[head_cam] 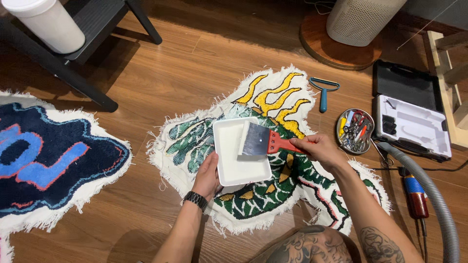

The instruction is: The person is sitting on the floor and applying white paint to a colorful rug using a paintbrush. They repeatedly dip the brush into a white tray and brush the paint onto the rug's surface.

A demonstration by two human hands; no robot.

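Tattooed at the bottom edge, our knee (312, 246) is sitting nearest the lens, and we are kneeling over a tufted rug (273, 160) laid face-down on the wooden floor (146, 87).

Starting at the left, a second rug in navy and blue (48, 160) is lying apart from ours, and a white tub (46, 22) is resting on a dark stand above it.

Moving in, our left hand (207, 175) is cupping the near left corner of a white rectangular tray (236, 160), fingers closed on its rim, keeping it level just over the green part of the rug. Our right hand (319, 148) is wrapping firmly around the red handle of a wide metal scraper (261, 140), whose blade is reaching into the tray's upper right.

We judge that we are loading the blade from the tray. The next move calls for lifting the scraper out flat and carrying it to the backing without dripping.

Further right, a blue-handled tool (323, 92), a round tin of scissors (355, 130), an open case (409, 114) and a grey hose (434, 195) are lying.
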